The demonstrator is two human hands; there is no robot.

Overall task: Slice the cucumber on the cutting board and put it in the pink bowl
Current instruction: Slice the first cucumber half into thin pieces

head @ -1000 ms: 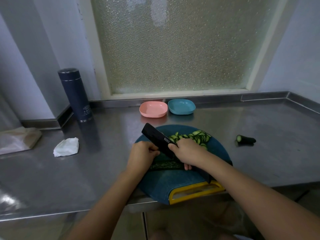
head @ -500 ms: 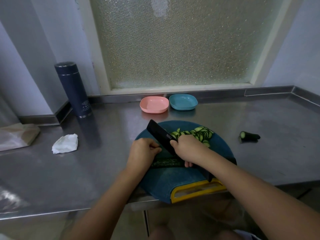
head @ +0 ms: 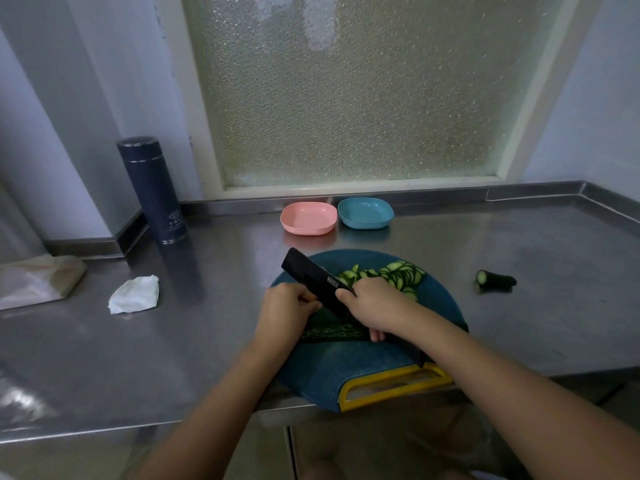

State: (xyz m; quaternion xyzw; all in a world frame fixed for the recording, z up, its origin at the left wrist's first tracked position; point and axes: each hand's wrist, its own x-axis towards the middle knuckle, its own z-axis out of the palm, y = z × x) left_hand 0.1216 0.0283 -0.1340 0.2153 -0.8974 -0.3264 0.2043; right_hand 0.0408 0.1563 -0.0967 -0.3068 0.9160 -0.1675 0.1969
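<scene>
My left grip [head: 284,310] is curled over the cucumber [head: 332,332], pinning it to the cutting board [head: 363,368]. My right grip [head: 377,303] is clenched around the knife [head: 311,275], whose black blade angles across the cucumber right beside my left knuckles. That closeness is my main worry: if the cucumber rolls or slides under my fingers as I press down, the edge could reach a fingertip, so I want those tips tucked back. The board's yellow handle end seems to hang past the near edge of the tabletop [head: 173,341], and a hard cut there might rock it. The slices [head: 394,275] lie heaped near the board's far right rim. A careless sweep could push some onto the tabletop instead of into the pink bowl [head: 308,216], which sits empty just beside a blue bowl [head: 365,213] and would be easy to confuse in haste.
</scene>
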